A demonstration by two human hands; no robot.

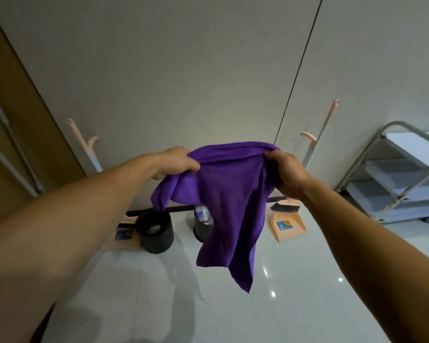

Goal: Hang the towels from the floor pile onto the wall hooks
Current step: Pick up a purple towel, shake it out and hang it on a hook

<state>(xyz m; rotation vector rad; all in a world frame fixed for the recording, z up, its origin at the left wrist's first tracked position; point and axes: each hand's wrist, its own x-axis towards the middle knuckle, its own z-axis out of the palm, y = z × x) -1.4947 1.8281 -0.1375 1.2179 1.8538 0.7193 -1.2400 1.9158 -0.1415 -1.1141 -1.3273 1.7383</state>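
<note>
A purple towel (230, 201) hangs in the air in front of the pale wall, held up by both hands. My left hand (175, 163) grips its upper left edge, and my right hand (286, 170) grips its upper right edge. The cloth droops between them and its lower corner dangles above the glossy floor. No wall hooks and no floor pile are in view.
Two dark bins (156, 230) stand by the wall, and the right bin (202, 229) holds a plastic bottle (203, 214). A peach dustpan (286, 225) leans right of them. Broom handles (83, 144) rest on the wall. A metal trolley (406, 174) stands at the right.
</note>
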